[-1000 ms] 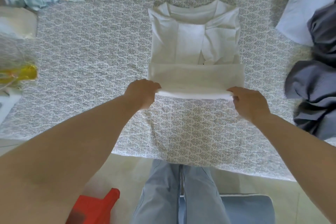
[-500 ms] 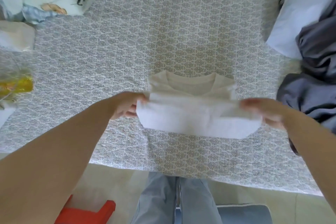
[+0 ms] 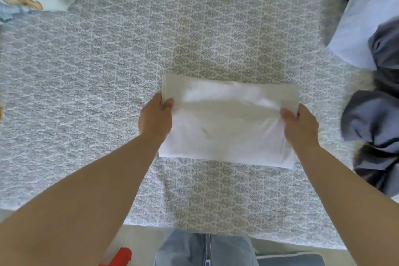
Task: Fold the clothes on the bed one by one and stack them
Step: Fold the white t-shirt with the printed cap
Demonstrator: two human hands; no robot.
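Patterned bedspread [image 3: 108,93] | folded white garment [image 3: 226,123] centre | left hand [image 3: 156,117] pinches 9 o'clock edge | right hand [image 3: 301,125] pinches 3 o'clock edge | grey clothes [image 3: 375,119] at 3 o'clock

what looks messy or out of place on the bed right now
The dark grey clothes at the bed's right edge lie crumpled in an unfolded heap, partly over a pale blue pillow. The white garment, gripped at its sides by the left hand and right hand, is a neat rectangle, sitting slightly askew.
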